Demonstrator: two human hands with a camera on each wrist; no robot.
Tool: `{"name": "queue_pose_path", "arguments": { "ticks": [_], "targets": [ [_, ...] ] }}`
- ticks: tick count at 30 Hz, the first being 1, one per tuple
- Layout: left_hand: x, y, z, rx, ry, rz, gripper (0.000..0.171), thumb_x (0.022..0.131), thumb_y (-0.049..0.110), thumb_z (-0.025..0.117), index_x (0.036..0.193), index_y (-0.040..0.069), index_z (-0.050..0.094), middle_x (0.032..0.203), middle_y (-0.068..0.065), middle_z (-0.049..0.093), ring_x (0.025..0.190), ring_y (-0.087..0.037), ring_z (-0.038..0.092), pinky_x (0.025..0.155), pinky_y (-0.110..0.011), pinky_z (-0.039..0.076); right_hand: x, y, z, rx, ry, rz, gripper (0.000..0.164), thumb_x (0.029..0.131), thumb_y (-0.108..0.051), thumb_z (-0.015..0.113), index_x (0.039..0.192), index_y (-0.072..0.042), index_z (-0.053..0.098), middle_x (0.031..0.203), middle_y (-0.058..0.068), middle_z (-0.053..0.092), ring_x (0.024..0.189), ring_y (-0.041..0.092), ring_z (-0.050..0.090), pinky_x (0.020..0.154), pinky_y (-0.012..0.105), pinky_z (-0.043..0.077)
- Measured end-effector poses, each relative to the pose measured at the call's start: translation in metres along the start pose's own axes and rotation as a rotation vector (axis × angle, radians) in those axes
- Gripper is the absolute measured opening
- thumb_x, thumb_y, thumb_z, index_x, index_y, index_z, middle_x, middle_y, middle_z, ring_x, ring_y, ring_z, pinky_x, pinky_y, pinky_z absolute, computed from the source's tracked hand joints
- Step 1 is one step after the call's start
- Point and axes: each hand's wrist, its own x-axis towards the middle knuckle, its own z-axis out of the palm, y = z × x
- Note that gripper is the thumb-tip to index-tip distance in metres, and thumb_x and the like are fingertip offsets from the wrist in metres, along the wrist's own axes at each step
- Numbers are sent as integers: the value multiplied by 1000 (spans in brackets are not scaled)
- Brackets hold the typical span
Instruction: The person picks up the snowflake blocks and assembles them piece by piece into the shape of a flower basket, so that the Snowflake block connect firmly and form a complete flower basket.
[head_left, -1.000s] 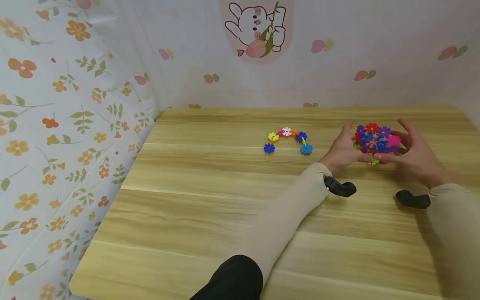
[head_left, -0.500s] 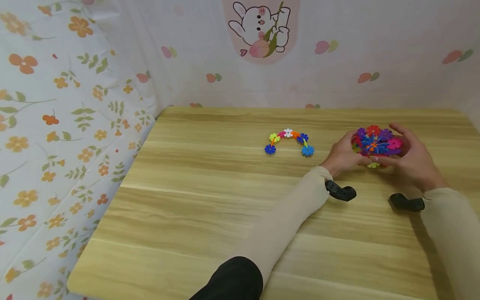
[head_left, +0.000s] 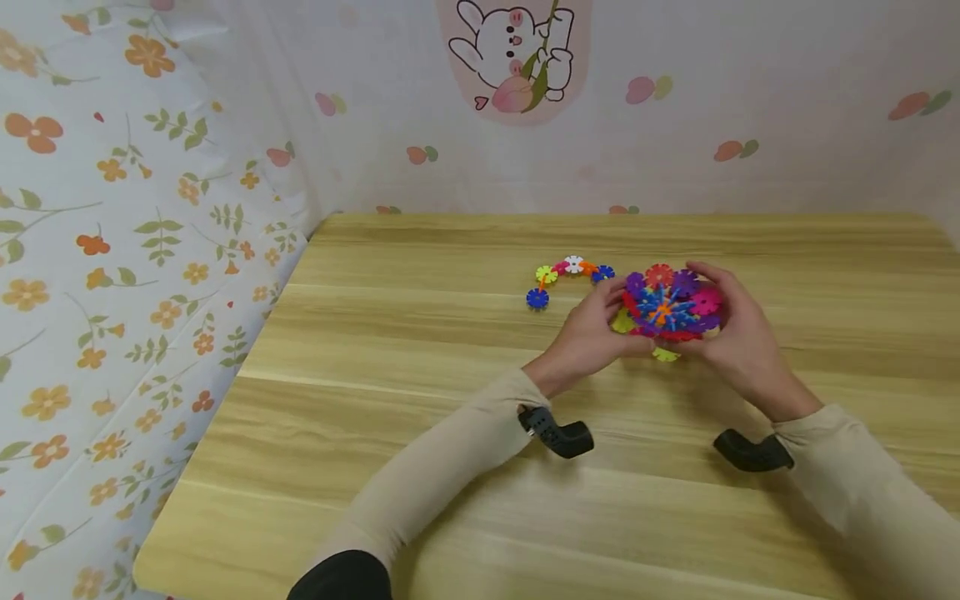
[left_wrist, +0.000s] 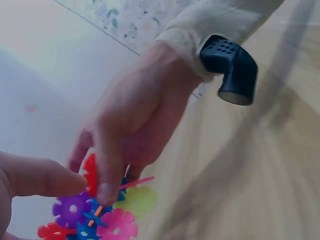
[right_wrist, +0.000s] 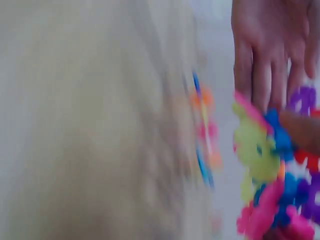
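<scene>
Both hands hold a dense flower-shaped cluster of plastic snowflake discs (head_left: 666, 307) above the table, right of centre in the head view. Its outer discs are red, purple, pink and yellow, around blue ones with an orange middle. My left hand (head_left: 588, 337) grips its left side, and my right hand (head_left: 738, 342) grips the right side, thumbs at the front. An arched chain of snowflake discs (head_left: 573, 265) lies on the table just behind the left hand, which hides its right end. In the left wrist view, fingers touch the cluster's red and blue discs (left_wrist: 86, 231).
The wood-grain table (head_left: 337, 375) stretches left and in front of the hands. Behind it hangs a white curtain with a rabbit print (head_left: 517, 50). A floral curtain (head_left: 157, 225) covers the left side. Black wrist devices (head_left: 558, 432) sit at both cuffs.
Both hands have carried the snowflake-disc cluster left and nearer the front of the table. The left hand now covers the right end of the arched chain.
</scene>
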Motion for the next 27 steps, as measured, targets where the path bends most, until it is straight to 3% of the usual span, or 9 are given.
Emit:
{"name": "queue_pose_path", "arguments": {
  "ticks": [1,4,5,7,8,15,20,27],
  "targets": [
    [-8,-4,-6,-5,12,-4,88,84,3,77,156,19,30,161,-1,37,152,-18,34,119,-28,38,-1,-6,10,-2,-4,-7,100,74,2,85,156,-10,30,145,25,47,122,15,54,100,13,46],
    [-27,-18,-23,-44,52,10,87,82,-1,77,154,21,33,160,-3,40,151,-19,36,119,-34,38,-4,-21,38,14,-35,-17,100,72,2,86,154,-5,30,145,28,46,132,42,48,114,45,43],
    [-32,-22,-27,-68,66,16,86,81,-2,76,153,20,35,159,-4,41,150,-20,37,120,-35,38,-5,-24,45,26,-46,-28,99,71,3,86,153,-3,31,145,29,46,134,47,45,114,56,39],
    [-41,-30,-36,-107,98,25,85,80,-4,76,152,18,36,157,-6,44,149,-21,39,120,-39,38,-3,-28,59,44,-76,-40,98,71,3,86,152,-1,31,145,29,45,135,48,44,116,57,38],
    [-44,-34,-40,-116,115,26,84,80,-5,75,152,17,37,157,-8,44,149,-22,40,120,-40,38,-2,-29,65,55,-91,-45,98,71,4,86,152,-1,31,146,29,45,136,48,43,114,65,34],
    [-50,-51,-57,-112,142,35,81,83,-6,73,153,8,34,158,-14,42,149,-27,39,121,-40,35,6,-26,83,76,-154,-50,100,68,6,87,152,-2,32,148,28,45,138,47,45,115,62,35],
    [-49,-58,-62,-164,125,22,80,83,-9,71,153,6,34,158,-15,42,148,-28,41,124,-38,31,7,-22,85,78,-179,-41,100,69,8,86,152,-1,31,150,28,43,140,47,42,117,62,32],
    [-46,-62,-64,-167,125,13,80,83,-10,69,153,6,34,159,-15,40,149,-29,39,124,-37,30,8,-18,87,84,-192,-54,97,70,9,85,151,0,32,149,27,44,139,46,42,118,62,31]
  ]
}}
